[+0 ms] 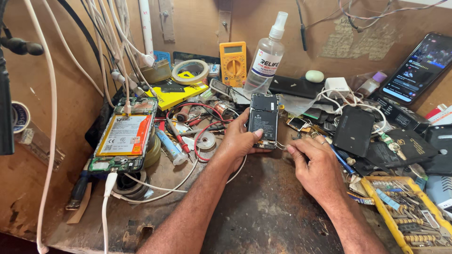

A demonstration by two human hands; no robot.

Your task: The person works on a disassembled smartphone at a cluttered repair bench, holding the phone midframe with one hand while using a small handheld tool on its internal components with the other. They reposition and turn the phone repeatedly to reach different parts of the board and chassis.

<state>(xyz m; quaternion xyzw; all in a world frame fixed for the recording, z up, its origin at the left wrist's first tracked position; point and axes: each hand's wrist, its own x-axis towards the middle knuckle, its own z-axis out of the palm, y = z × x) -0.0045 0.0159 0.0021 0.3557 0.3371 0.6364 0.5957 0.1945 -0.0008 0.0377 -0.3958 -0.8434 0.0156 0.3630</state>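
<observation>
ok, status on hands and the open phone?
Left hand grips opened phone. Right hand at its lower edge, holding thin tool, type unclear. Red wires beside.

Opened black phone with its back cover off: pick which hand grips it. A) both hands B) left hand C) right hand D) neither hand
B: the left hand wraps the opened black phone with its back cover off, thumb on its face, while the right hand only pinches a small metal tool at its lower corner.

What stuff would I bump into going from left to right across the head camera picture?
Tape roll on the wall → opened phone with orange battery → left hand → small opened phone → right hand → yellow tool tray.
</observation>
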